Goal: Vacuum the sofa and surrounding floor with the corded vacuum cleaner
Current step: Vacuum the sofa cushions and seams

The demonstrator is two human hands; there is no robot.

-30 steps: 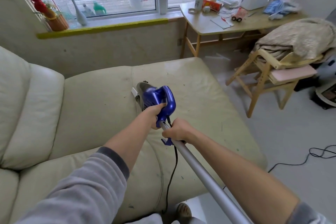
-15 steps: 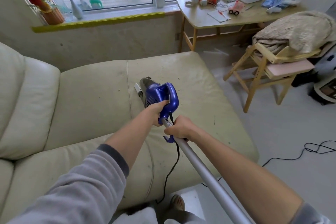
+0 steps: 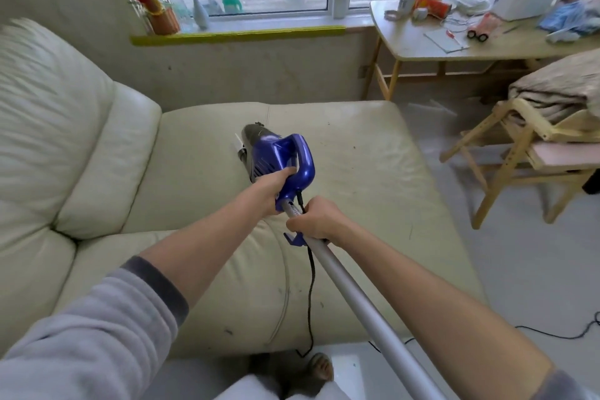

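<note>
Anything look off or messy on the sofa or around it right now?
Dark specks and small marks are scattered over the sofa seat, mostly right of the vacuum cleaner. The black cord hangs across the front cushion. A blanket is heaped on the wooden chair.

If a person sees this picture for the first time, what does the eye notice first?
The blue vacuum cleaner in the middle, its nose on the cream sofa. The left hand grips its handle and the right hand grips the silver tube. At far right stands a wooden chair piled with blankets.
</note>
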